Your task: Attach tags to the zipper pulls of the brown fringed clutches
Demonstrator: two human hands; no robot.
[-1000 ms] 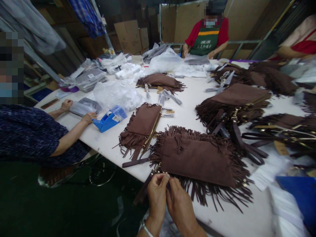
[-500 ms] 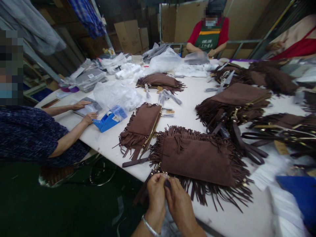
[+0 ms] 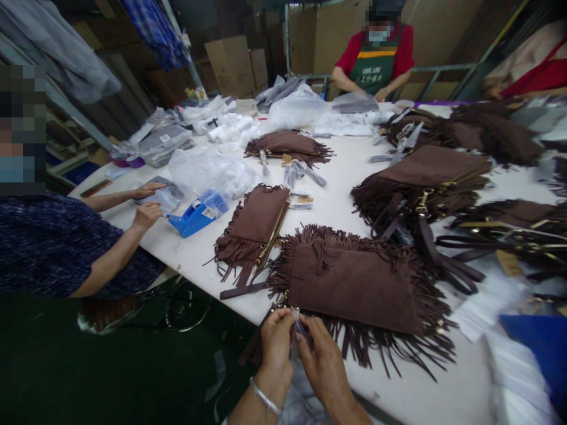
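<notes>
A brown fringed clutch bag (image 3: 354, 283) lies flat at the table's near edge, its tassels spread around it. By its lower left corner, my left hand (image 3: 277, 341) pinches a narrow strip in clear plastic (image 3: 297, 323), close to the bag's gold-coloured metal fittings. My right hand (image 3: 322, 354) grips the same strip from the other side, fingertips almost meeting the left ones. What lies inside the plastic is partly hidden by my fingers. A second fringed clutch (image 3: 259, 217), with a gold zip, rests just beyond, to the left.
More fringed bags (image 3: 420, 177) are piled on the right. A blue tape dispenser (image 3: 192, 219) stands left of centre beside clear plastic bags (image 3: 208, 171). One co-worker's hands (image 3: 148, 206) handle a plastic packet at the left; another person (image 3: 376, 65) works across the table.
My hands stay at the bag's corner, with small finger shifts that show more of the plastic strip. The left co-worker's nearer hand has drawn back from the tape dispenser.
</notes>
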